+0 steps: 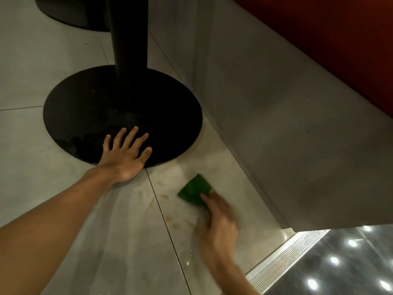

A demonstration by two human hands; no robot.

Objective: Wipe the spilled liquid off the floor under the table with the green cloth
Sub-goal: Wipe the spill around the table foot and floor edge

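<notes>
the left hand [125,155] lies flat and open, fingers spread, its fingertips on the near rim of the round black table base [122,114] and its heel on the pale floor tile [42,145] just in front of that base; the bare forearm runs back from it toward the lower left corner. the black column [129,37] rises from the middle of the base, and a second dark base [72,11] shows beyond it at the top edge. right of the left hand, just in front of the base's near-right rim, faint brownish streaks and spots of spilled liquid [164,195] lie across the tile and along the dark grout line [168,228] that runs back from the base. further right of the base, the green cloth [194,191] lies folded on the floor at the right edge of the stains, with the fingers of the right hand [219,226] pressed on its near corner; that hand is blurred, and whether it pinches the cloth or only presses down on it cannot be told. right of the cloth, well apart from the base, a grey plinth [276,128] slopes up to a red panel [340,39], and a ribbed metal strip [289,254] borders a glossy dark floor [340,262] dotted with light reflections.
</notes>
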